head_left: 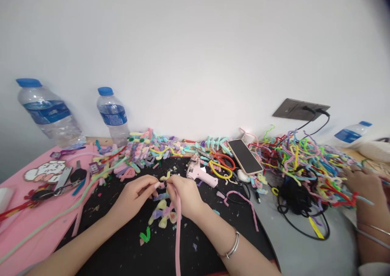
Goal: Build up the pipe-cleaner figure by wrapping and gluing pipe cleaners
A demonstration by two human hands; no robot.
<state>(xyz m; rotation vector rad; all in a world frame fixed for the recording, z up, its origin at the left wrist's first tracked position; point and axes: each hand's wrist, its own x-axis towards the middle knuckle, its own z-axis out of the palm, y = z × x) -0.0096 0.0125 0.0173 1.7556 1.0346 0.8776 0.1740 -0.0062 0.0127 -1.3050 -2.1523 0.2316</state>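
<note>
Above the black mat (118,253), my left hand (137,192) and my right hand (186,194) meet fingertip to fingertip. The fingers of both are closed on a pink fuzzy stem (178,239), whose long end hangs down from my right hand toward the bottom edge. A small dark piece shows between the fingertips. Just below the hands lies a flower shape (164,214) of yellow, purple and pink fuzzy stems. A bent green piece (145,235) is near it on the mat.
A pink glue gun (202,175), scissors with red and yellow handles (221,168) and a phone (245,157) lie beyond my right hand. Bottles (112,115) stand against the wall. Another person's hand (364,186) touches the tangled stems (304,154) at right.
</note>
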